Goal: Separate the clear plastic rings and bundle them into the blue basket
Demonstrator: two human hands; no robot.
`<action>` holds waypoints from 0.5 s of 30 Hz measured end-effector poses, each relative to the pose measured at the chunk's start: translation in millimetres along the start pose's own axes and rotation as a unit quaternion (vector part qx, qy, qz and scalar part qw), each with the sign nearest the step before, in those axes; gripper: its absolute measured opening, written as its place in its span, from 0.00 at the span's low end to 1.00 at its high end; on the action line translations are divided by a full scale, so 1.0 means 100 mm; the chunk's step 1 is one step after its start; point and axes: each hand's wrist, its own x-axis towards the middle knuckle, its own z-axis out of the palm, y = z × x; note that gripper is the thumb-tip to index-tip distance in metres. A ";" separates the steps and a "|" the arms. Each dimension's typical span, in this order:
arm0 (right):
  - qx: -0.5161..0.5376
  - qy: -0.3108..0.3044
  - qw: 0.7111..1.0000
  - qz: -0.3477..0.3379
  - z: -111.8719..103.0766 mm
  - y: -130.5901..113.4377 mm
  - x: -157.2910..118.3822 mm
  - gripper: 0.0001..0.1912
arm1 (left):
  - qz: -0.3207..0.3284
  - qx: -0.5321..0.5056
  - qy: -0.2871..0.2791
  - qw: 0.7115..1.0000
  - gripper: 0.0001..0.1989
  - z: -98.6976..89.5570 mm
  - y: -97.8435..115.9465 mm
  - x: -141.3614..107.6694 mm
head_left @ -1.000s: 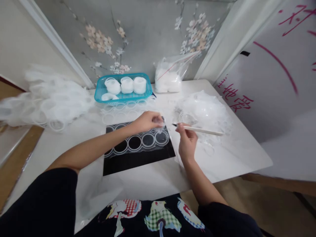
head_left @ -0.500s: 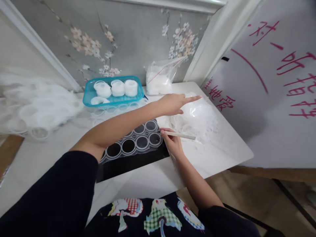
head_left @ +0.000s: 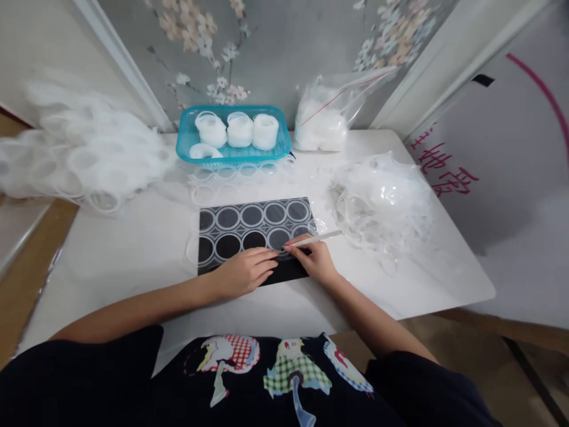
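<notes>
A clear plastic sheet with rows of white-edged rings (head_left: 240,232) lies over a black mat (head_left: 287,272) on the white table. My left hand (head_left: 246,273) rests flat, palm down, at the sheet's lower edge, its fingers stretched out and pointing right. Close to those fingertips, my right hand (head_left: 317,261) is closed in a pinch around a slim white pen-like tool (head_left: 323,236). The tool's tip is near a ring in the lower row, and its tail points right. What kind of tip it has is too small to tell.
A blue basket (head_left: 180,145) holds white ring stacks (head_left: 240,130) at the back. Beside it stands a zip bag (head_left: 322,121) of white material. Loose clear plastic scraps (head_left: 386,198) lie on the right. A large pile of ringed sheets (head_left: 95,151) sits on the left.
My left hand has come back from the plastic scraps on the right, its pointing finger lowered, and now lies on the sheet. My right hand keeps the tool, now by a lower-row ring.
</notes>
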 end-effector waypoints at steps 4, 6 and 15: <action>-0.079 -0.012 0.995 -0.065 -0.01 0.05 -0.06 0.07 | 0.008 0.048 -0.015 0.999 0.14 0.09 0.05 -0.01; -0.143 -0.044 0.979 -0.141 -0.03 0.08 -0.06 0.08 | 0.009 0.060 -0.024 0.998 0.15 0.13 0.07 -0.01; -0.217 0.274 0.928 -0.125 -0.48 0.10 0.51 0.16 | -0.028 0.035 -0.060 0.997 0.19 0.06 0.15 -0.01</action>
